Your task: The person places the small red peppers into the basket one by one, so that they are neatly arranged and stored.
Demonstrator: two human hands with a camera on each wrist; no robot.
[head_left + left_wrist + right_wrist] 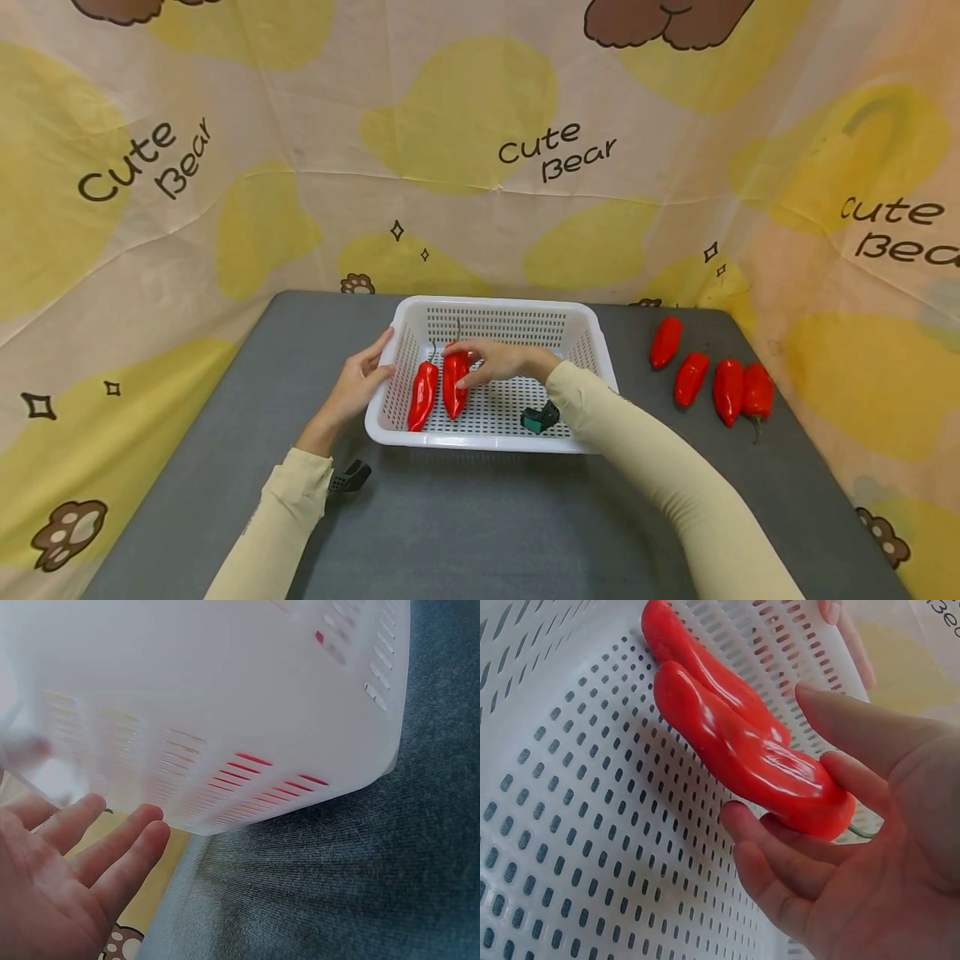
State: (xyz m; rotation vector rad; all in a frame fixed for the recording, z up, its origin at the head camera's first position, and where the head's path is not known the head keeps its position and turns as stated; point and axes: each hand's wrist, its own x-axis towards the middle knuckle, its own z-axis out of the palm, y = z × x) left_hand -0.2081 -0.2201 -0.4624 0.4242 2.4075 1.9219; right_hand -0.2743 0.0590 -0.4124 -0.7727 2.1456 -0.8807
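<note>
A white plastic basket [480, 442] with slotted walls stands on the dark table. My left hand [360, 383] holds its left side, thumb at the rim and fingers along the outer wall; those fingers [124, 859] look fairly straight in the left wrist view. Inside the basket, my right hand [495, 360] has its fingers curled round the stem end of a red pepper [742, 761], while the thumb stands a little off it in the right wrist view. Another red pepper [423, 396] lies alongside, nearer the left wall. Both have thin green stems.
Several more red peppers [690, 379] lie on the table right of the basket. A dark wrist device [540, 418] shows under my right forearm, another [350, 477] by my left wrist. A printed cloth [450, 117] hangs behind the table and along its sides.
</note>
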